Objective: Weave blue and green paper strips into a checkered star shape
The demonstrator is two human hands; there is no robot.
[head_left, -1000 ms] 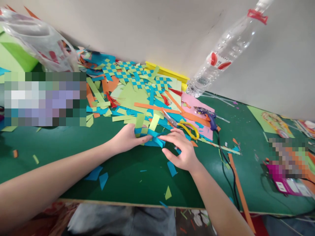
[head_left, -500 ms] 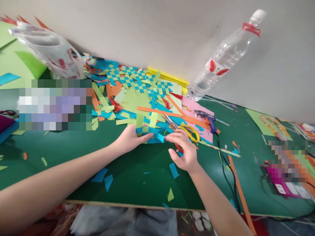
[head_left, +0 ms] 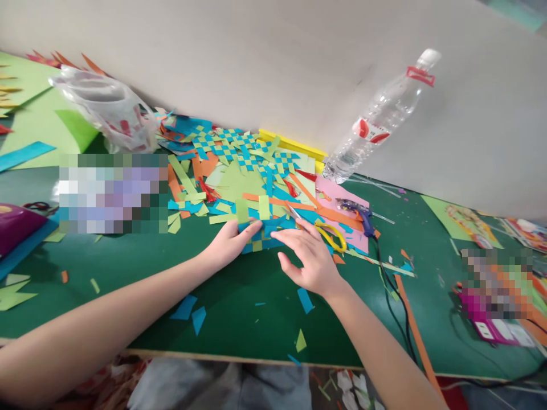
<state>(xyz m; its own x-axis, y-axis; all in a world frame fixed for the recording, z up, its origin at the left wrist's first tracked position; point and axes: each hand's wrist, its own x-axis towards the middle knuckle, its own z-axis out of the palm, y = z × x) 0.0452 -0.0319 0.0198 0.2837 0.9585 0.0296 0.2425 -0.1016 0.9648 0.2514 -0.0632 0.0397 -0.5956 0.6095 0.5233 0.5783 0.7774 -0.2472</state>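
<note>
A small weave of blue and light green paper strips [head_left: 257, 245] lies in front of me, with green strip ends sticking up at its far side. My left hand [head_left: 224, 245] grips its left part, thumb pressed on top and the other fingers mostly hidden. The fingertips of my right hand [head_left: 314, 262] touch the right part of the weave at a blue strip; its fingers are stretched out and the thumb stands apart. Just beyond the right hand lie scissors with yellow handles [head_left: 343, 245], partly covered by that hand.
Woven checkered pieces [head_left: 231, 151] and loose strips are heaped against the wall. A plastic bottle [head_left: 380, 122] leans there, near a blue glue gun [head_left: 365, 222] with a black cord [head_left: 387, 290]. A bagged cup [head_left: 109, 108] stands left. Paper scraps [head_left: 305, 300] lie near the front edge.
My right hand has moved left across the weave, and the blue strip end that stuck out to the right now lies over it. My left thumb has shifted up. The camera view has moved slightly.
</note>
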